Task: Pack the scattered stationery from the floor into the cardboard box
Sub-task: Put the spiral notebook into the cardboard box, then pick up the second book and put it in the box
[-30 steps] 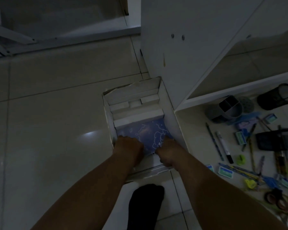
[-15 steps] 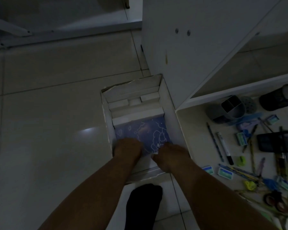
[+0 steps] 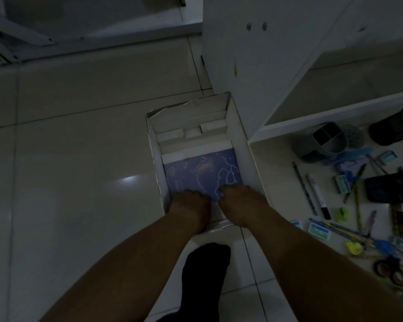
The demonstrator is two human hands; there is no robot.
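Observation:
An open white cardboard box (image 3: 243,133) stands on the tiled floor against a white cabinet. Inside it lies a blue notebook (image 3: 203,174) with pale line drawings on its cover. My left hand (image 3: 190,205) and my right hand (image 3: 239,202) both reach into the box and rest on the notebook's near edge, fingers curled down over it. Whether they grip it or only press on it is hidden. Scattered stationery lies on the floor to the right: a pencil (image 3: 304,188), a marker (image 3: 318,196), small erasers (image 3: 319,231), scissors (image 3: 391,268).
A grey pen holder (image 3: 321,142) lies on its side by a black mesh cup (image 3: 396,129) and a black mesh tray (image 3: 391,189). The white cabinet (image 3: 261,54) rises right behind the box. My black-socked foot (image 3: 204,268) is below the box. Bare tiles spread left.
My two hands have drawn closer together at the notebook's near edge, showing more of its cover. The view shifted slightly.

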